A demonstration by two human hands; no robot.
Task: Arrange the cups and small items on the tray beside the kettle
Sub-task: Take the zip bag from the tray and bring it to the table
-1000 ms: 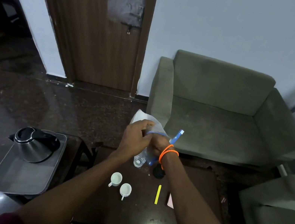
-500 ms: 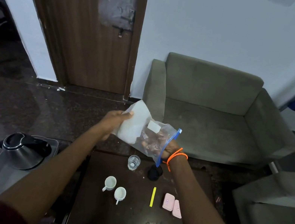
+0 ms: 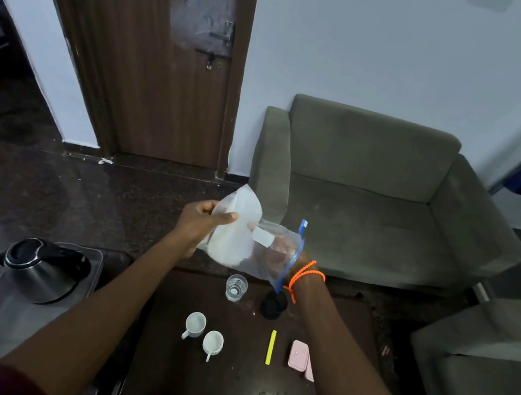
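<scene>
The left hand [image 3: 202, 222] pinched the zip bag [image 3: 255, 248]; the right hand [image 3: 298, 261], fingers hidden inside, should withdraw items gently.

Both hands [image 3: 202, 225] hold a plastic bag [image 3: 253, 248] above the table [image 3: 218, 391]

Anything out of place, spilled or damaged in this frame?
Nothing spilled or broken. The tray holds only the kettle; both white cups sit on the dark table. Both hands are busy with a clear zip bag, the right hand inside it.
</scene>
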